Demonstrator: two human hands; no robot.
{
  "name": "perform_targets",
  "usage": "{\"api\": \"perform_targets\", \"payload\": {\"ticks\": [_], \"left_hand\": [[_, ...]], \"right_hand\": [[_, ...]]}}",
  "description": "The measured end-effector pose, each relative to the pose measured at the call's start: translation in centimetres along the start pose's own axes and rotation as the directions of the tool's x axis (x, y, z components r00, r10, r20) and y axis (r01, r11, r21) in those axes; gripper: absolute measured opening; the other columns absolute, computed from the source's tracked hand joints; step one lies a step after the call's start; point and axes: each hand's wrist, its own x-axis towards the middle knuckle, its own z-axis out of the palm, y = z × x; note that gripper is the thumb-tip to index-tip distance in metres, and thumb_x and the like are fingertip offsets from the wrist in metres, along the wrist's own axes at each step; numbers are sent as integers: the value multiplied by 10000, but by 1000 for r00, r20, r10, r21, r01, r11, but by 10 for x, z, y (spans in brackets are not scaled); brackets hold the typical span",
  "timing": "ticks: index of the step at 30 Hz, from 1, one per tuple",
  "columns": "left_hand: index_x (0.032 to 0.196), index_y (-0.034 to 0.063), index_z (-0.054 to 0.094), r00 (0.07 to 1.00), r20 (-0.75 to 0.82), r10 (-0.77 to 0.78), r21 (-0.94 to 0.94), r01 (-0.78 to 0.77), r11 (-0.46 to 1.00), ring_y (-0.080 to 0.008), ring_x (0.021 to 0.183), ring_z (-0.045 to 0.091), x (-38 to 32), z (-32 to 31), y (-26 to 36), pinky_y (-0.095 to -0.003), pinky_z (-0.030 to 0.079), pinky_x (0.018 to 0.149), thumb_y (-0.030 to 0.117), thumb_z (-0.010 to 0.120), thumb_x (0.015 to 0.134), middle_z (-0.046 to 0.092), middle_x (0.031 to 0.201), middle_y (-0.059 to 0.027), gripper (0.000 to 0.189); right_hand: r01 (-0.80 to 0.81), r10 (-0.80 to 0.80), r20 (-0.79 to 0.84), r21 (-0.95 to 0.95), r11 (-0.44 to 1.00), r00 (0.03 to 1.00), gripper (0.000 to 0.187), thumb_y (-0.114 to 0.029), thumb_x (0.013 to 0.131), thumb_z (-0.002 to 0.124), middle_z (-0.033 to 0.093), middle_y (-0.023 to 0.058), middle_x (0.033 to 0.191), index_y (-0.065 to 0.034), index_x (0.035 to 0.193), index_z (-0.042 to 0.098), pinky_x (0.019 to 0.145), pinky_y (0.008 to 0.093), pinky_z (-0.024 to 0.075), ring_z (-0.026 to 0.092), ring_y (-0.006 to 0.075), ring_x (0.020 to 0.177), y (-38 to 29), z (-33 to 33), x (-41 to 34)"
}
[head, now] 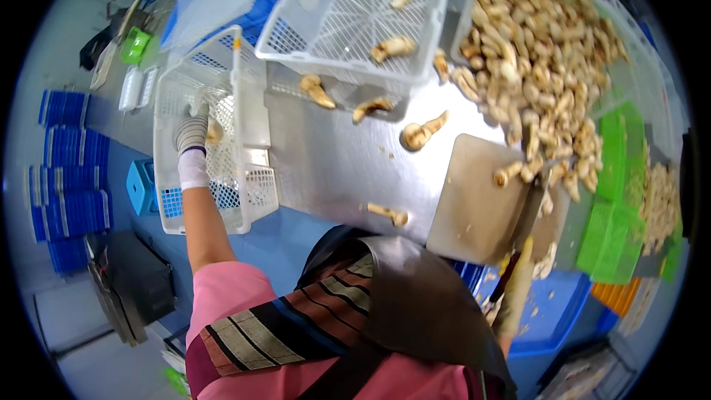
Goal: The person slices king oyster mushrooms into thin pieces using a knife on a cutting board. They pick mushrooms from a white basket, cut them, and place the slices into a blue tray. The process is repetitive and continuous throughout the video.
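My left hand (192,130), in a striped glove with a white cuff, reaches into a white plastic basket (239,139) at the left. A pale brown mushroom (214,131) is beside its fingers; whether they grip it is unclear. At the lower right, my right hand (516,283), in a pale glove, is closed round the handle of a knife (530,208). The blade lies over the right part of a cutting board (472,200). Mushrooms are heaped (533,50) at the upper right, spilling onto the board. A single mushroom (422,132) lies on the metal table (328,172).
A second white basket (350,64) with a few mushrooms stands at the top. Green baskets (611,239) are at the right, beside a blue tub (555,311) with scraps. Blue crates (72,178) are stacked at the far left, near a light-blue stool (141,186).
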Motion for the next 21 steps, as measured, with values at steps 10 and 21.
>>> {"api": "perform_targets", "payload": {"ticks": [10, 21], "left_hand": [[1086, 81, 597, -51, 381, 923, -589, -783, 200, -381, 941, 599, -320, 51, 172, -474, 478, 781, 348, 635, 804, 617, 1066, -191, 391], [1148, 36, 572, 377, 181, 908, -979, -16, 202, -144, 779, 587, -416, 64, 355, -300, 496, 714, 65, 640, 792, 615, 884, -51, 364]], "right_hand": [[3, -3, -22, 1, 1000, 1000, 588, -616, 901, 488, 489, 31, 494, -94, 632, 520, 380, 251, 326, 437, 119, 383, -3, 5, -30], [-28, 27, 10, 160, 987, 1000, 672, -594, 921, 458, 519, 72, 469, -45, 546, 560, 398, 263, 350, 471, 157, 381, 43, -34, -66]]}}
